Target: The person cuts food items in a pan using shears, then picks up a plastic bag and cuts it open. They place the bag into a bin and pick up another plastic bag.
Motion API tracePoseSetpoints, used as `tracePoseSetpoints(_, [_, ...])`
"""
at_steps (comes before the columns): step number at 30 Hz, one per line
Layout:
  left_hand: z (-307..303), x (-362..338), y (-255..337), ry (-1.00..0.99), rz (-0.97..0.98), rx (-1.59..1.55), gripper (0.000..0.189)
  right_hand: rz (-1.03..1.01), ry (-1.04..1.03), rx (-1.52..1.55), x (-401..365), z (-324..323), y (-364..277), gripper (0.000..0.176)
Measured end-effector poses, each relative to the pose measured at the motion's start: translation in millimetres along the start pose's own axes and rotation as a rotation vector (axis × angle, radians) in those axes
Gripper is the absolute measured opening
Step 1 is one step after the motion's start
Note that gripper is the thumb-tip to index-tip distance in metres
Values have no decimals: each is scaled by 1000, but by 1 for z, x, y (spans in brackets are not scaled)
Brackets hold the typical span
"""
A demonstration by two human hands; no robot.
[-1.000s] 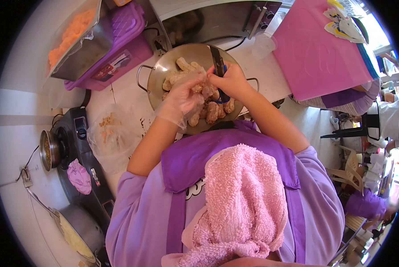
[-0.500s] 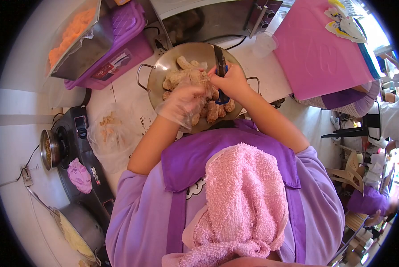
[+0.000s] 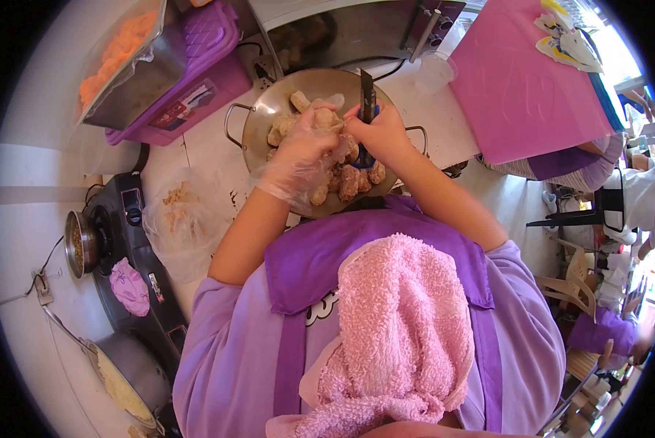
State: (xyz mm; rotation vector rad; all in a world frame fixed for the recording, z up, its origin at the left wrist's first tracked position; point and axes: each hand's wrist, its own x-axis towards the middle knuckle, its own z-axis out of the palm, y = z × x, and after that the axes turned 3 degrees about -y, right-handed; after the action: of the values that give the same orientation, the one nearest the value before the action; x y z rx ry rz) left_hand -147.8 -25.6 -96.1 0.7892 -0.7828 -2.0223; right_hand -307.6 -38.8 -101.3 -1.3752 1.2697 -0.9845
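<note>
A wide metal pan [image 3: 267, 100] with two loop handles holds several lumpy food pieces [image 3: 349, 182], pale ones at the back and browner ones near me. Over the pan, my left hand [image 3: 309, 146], in a clear plastic glove, is closed round a pale food piece [image 3: 325, 119]. Close to its right, my right hand [image 3: 381, 135] is bare and wrapped round a black-and-blue tool [image 3: 367, 102] that looks like a cutter or scissors. The tool's dark end points away from me, and its blue part shows below my fingers.
A clear plastic bag [image 3: 185, 233] lies left of the pan, beside a black stove [image 3: 141, 241]. Behind stand a purple bin [image 3: 189, 109] and an oven [image 3: 335, 36]. A pink board [image 3: 517, 95] is at the right, with people beyond.
My left hand has turned and shifted slightly up and left, so the pale piece shows more clearly in its fingers. The tool in my right hand has tilted a little to the right.
</note>
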Motion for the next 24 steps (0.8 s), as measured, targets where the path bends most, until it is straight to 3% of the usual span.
tracePoseSetpoints(1, [-2, 0, 0, 1, 0, 0, 50, 13, 11, 5, 2, -2, 2, 15])
tracePoseSetpoints(3, [-5, -1, -2, -194, 28, -37, 49, 27, 24, 12, 3, -2, 3, 16])
tracePoseSetpoints(5, [-7, -3, 0, -171, -6, 68, 47, -45, 141, -40, 2, -2, 0, 16])
tracePoseSetpoints(12, [-7, -12, 9, -184, -125, 281, 57, -86, 160, -154, 3, -10, -5, 15])
tracePoseSetpoints(16, [-6, -15, 15, -189, -114, 352, 66, -136, 192, -217, 6, -14, -13, 15])
tracePoseSetpoints(18, [-15, -10, 16, -388, -124, 411, 68, -144, 209, -216, 9, -16, -10, 16])
tracePoseSetpoints(19, [-20, -10, 15, -388, -123, 411, 68, -159, 244, -249, 15, -18, -2, 17])
tracePoseSetpoints(21, [-24, -12, 15, -386, -44, 738, 59, -173, 278, -283, 19, -23, 1, 18])
tracePoseSetpoints(24, [-17, -18, 24, -405, 6, 694, 60, -197, 288, -348, 19, -28, -4, 18])
